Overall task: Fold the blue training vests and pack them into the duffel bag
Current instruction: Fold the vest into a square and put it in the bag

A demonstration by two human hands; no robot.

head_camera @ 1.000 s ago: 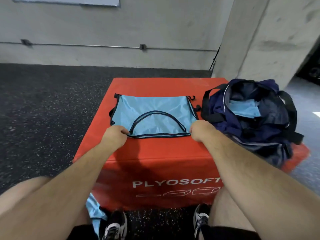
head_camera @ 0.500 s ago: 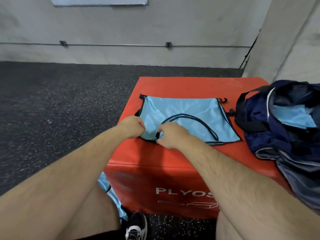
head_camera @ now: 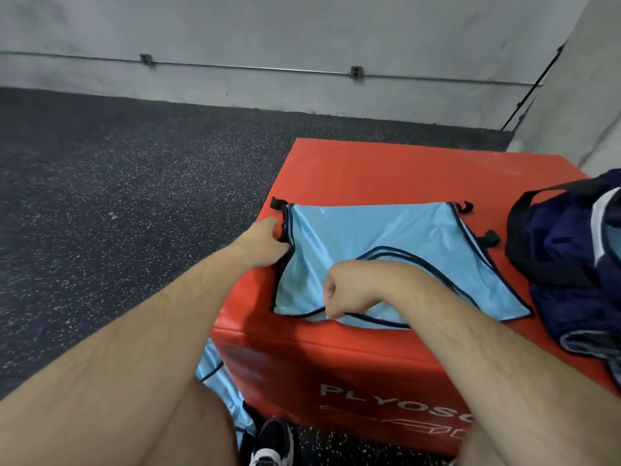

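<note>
A light blue training vest [head_camera: 379, 237] with black trim lies flat on the red box [head_camera: 386, 169]. My left hand [head_camera: 265, 242] grips the vest's left edge, up near its far corner. My right hand [head_camera: 349, 290] pinches the near hem close to the front left corner, fingers curled. The navy duffel bag [head_camera: 568, 260] stands open at the right end of the box, cut off by the frame edge. Another blue vest [head_camera: 221, 388] hangs by my left leg beside the box.
The red box [head_camera: 336, 375] reads PLYOSO on its front face and stands on dark speckled rubber floor [head_camera: 117, 196]. A grey concrete wall [head_camera: 302, 35] with a thin pipe runs behind, and a pillar [head_camera: 578, 95] rises at the right. My shoe [head_camera: 272, 442] is at the box's foot.
My left hand slid up the vest's left edge from the near corner toward the far one. My right hand crossed from the right near corner to the left near hem. The view swung left.
</note>
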